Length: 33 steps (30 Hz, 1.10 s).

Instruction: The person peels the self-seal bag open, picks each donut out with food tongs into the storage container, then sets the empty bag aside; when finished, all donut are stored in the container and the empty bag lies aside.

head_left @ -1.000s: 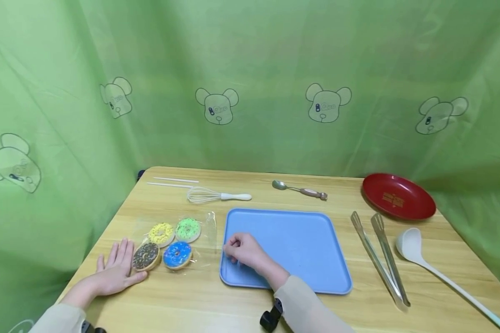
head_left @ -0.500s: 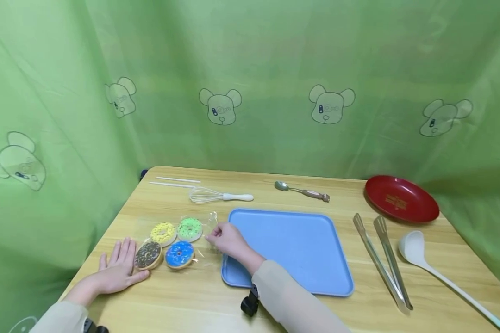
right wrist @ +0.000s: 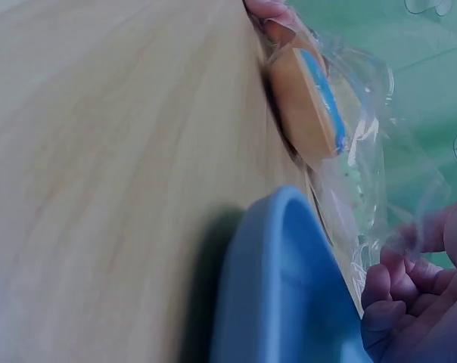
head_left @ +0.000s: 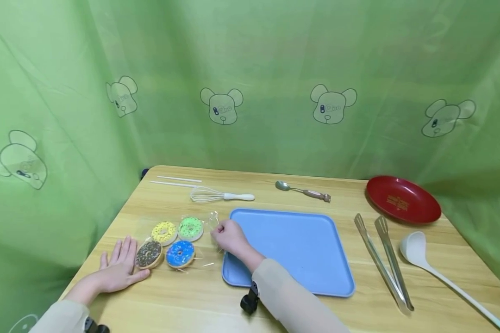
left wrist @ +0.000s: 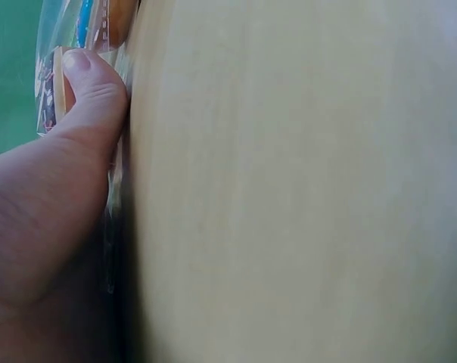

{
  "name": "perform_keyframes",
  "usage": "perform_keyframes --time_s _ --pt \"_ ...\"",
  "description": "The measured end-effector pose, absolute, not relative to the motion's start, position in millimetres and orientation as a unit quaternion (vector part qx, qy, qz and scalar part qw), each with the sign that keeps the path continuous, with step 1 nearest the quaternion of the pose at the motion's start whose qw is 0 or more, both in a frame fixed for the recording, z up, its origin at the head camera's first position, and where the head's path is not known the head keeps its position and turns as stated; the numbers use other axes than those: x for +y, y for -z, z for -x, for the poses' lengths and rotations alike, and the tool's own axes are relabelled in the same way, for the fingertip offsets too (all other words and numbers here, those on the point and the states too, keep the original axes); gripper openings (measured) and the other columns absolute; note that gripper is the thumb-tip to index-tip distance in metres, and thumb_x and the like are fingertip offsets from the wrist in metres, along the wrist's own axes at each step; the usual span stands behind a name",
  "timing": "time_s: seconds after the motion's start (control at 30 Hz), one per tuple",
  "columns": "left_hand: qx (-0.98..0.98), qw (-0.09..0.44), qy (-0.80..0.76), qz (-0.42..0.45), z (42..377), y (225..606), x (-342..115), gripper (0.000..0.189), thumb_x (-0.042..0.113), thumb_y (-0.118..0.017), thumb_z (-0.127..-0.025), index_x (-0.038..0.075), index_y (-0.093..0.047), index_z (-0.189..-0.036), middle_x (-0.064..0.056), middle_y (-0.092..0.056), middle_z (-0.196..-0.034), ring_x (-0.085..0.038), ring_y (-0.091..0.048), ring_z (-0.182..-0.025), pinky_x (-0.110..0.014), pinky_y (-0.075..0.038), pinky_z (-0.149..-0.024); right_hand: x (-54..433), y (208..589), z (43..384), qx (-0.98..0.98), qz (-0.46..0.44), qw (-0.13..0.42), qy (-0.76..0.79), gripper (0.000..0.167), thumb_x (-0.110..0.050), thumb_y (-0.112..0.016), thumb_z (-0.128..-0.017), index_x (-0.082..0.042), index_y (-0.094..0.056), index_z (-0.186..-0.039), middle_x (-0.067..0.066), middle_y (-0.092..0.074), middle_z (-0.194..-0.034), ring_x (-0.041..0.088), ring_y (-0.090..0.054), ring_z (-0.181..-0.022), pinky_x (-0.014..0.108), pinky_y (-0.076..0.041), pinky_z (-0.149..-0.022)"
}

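Observation:
A clear plastic bag (head_left: 208, 257) lies on the table with toy donuts inside: yellow (head_left: 164, 232), green (head_left: 190, 228), blue (head_left: 180, 254) and brown (head_left: 149, 254). My left hand (head_left: 118, 272) rests flat at the bag's left end, fingers straight, its thumb against the brown donut. In the left wrist view that thumb (left wrist: 96, 94) lies beside the bag. At the bag's other end, my right hand (head_left: 230, 237) pinches the film between thumb and fingers, over the left rim of a blue tray (head_left: 291, 249). The right wrist view shows the film (right wrist: 410, 219) rising to those fingers.
Behind the bag lie white sticks (head_left: 177, 179) and a whisk (head_left: 221, 195). A spoon (head_left: 303, 191) is beyond the tray. To the right are metal tongs (head_left: 385, 266), a long-handled ladle (head_left: 416, 252) and a red plate (head_left: 404, 199). Green curtains (head_left: 271, 138) surround the table.
My right hand has moved left and up from over the tray to the bag's right end and has taken hold of the film. My left hand stays in place.

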<state>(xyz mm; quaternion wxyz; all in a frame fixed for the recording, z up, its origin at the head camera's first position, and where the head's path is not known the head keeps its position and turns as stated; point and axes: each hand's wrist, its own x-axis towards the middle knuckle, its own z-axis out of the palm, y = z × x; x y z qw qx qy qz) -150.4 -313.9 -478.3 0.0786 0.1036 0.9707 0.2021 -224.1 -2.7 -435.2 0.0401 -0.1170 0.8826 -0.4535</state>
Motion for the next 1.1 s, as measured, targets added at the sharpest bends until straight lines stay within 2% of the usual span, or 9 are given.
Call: perform_keyframes --time_s 0.23,0.43,0.67,0.87,1.0,1.1 --pt "0.970 0.090 -0.199 -0.108 153 481 -312 0.111 0.068 -0.045 -0.083 -0.014 0.002 -0.140 -0.034 0.012 -0.146 -0.049 0.017 -0.131 -0.063 0.028 -0.091 11 440 224 0.874 0.116 0.035 0.470 0.012 -0.006 -0.058 -0.080 -0.004 -0.058 -0.068 -0.002 -0.050 -0.059 0.010 -0.046 -0.052 0.021 -0.040 -0.046" --pt "0.968 0.097 -0.203 -0.108 152 478 -310 0.112 0.069 -0.046 -0.082 -0.014 0.002 -0.140 -0.033 0.013 -0.146 -0.049 0.018 -0.131 -0.063 0.028 -0.091 19 439 223 0.855 0.099 0.057 0.506 0.014 -0.008 -0.060 -0.085 -0.002 -0.059 -0.072 -0.001 -0.050 -0.061 0.010 -0.045 -0.050 0.022 -0.039 -0.044" --pt "0.971 0.089 -0.194 -0.108 155 485 -314 0.110 0.067 -0.047 -0.083 -0.014 0.000 -0.140 -0.034 0.012 -0.146 -0.049 0.017 -0.131 -0.064 0.027 -0.091 25 441 221 0.851 0.084 0.053 0.516 0.018 -0.007 -0.057 -0.085 -0.004 -0.056 -0.068 -0.003 -0.046 -0.054 0.009 -0.041 -0.044 0.020 -0.034 -0.040" --pt "0.973 0.087 -0.187 -0.104 156 487 -318 0.111 0.068 -0.046 -0.082 -0.014 0.000 -0.140 -0.033 0.012 -0.146 -0.050 0.016 -0.131 -0.062 0.028 -0.091 30 443 221 0.837 0.052 0.069 0.541 0.023 -0.006 -0.054 -0.084 -0.008 -0.051 -0.061 -0.002 -0.044 -0.051 0.010 -0.039 -0.045 0.021 -0.029 -0.041" --pt "0.973 0.085 -0.186 -0.103 155 486 -319 0.110 0.069 -0.045 -0.082 -0.014 0.000 -0.140 -0.034 0.011 -0.146 -0.050 0.015 -0.131 -0.063 0.028 -0.091 32 445 220 0.832 0.053 0.072 0.547 0.027 -0.007 -0.056 -0.086 -0.007 -0.051 -0.059 -0.002 -0.045 -0.050 0.011 -0.041 -0.047 0.022 -0.031 -0.043" --pt "0.973 0.086 -0.186 -0.103 154 486 -319 0.110 0.068 -0.046 -0.082 -0.013 -0.001 -0.141 -0.034 0.011 -0.146 -0.050 0.015 -0.131 -0.064 0.027 -0.091 33 447 219 0.832 0.055 0.068 0.548 0.024 -0.008 -0.057 -0.087 -0.005 -0.054 -0.063 -0.001 -0.046 -0.052 0.012 -0.044 -0.049 0.023 -0.035 -0.046"
